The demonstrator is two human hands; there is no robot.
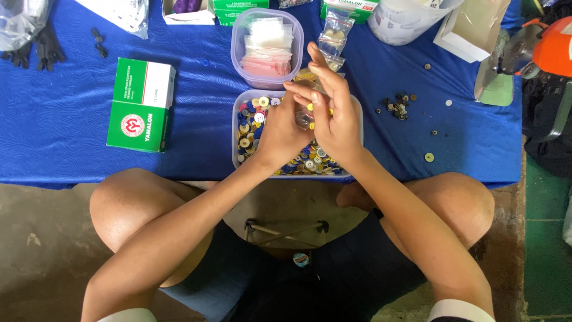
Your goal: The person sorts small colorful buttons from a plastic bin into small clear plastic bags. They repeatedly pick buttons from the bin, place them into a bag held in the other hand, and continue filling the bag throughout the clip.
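Both my hands meet over a clear plastic tub (237,128) full of mixed coloured buttons (249,125). My left hand (280,131) and my right hand (332,113) together pinch a small clear plastic bag (305,119) with a few yellow buttons showing at it. The right hand's fingers point up and away. Just beyond stands a second clear tub (265,48) holding small clear bags and pink packets. Filled little bags (335,33) lie behind my right hand.
A green and white box (142,104) lies left on the blue cloth (71,137). Loose dark buttons (398,106) are scattered right. More boxes and a white container (405,21) line the far edge. An orange tool (551,45) sits far right. My knees are under the table edge.
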